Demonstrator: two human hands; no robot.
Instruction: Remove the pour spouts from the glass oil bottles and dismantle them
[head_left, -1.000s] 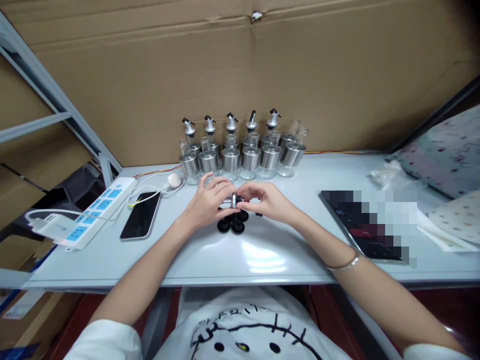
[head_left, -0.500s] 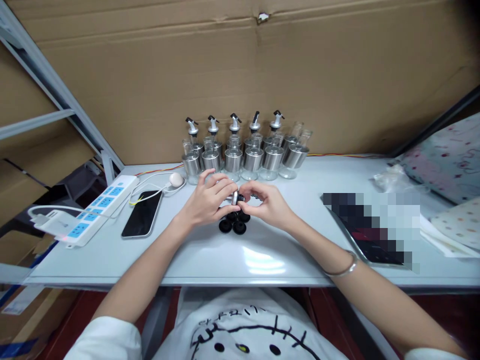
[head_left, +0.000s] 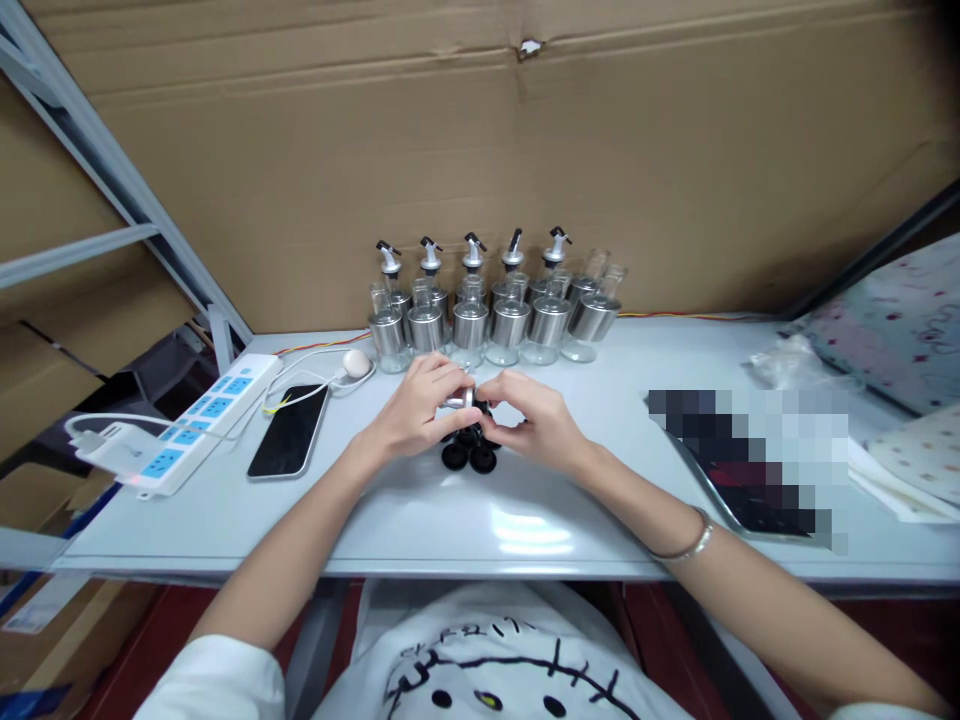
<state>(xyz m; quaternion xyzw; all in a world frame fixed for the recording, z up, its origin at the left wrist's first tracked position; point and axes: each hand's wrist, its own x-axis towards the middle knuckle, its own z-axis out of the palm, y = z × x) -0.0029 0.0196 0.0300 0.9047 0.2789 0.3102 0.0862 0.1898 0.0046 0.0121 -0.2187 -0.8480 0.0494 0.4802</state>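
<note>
Between my hands, just above the table, is a silver and black bottle pourer (head_left: pixel 469 397). My left hand (head_left: pixel 420 408) has its fingers and thumb closed around the silver spout side. From the other side, my right hand (head_left: pixel 536 418) pinches a black rubber stopper end, partly hidden by the fingertips. Several loose black rubber stoppers (head_left: pixel 482 459) lie on the table right under my hands. Behind them stand glass bottles with steel sleeves (head_left: pixel 470 325) in two rows. Several back-row bottles carry silver pourers with black flip tips (head_left: pixel 472 252); the front-row necks are bare.
A phone (head_left: pixel 289 432) and a white power strip (head_left: pixel 202 425) with cables lie on the left. To the right rest a dark tablet-like device (head_left: pixel 720 480), partly pixelated, a crumpled clear bag (head_left: pixel 787 362) and patterned cloth (head_left: pixel 892 310). Cardboard (head_left: pixel 480 130) closes off the back.
The whole view has shifted slightly. My hands stay together at the pourer, with the right fingertips lower and the black end now more covered.
</note>
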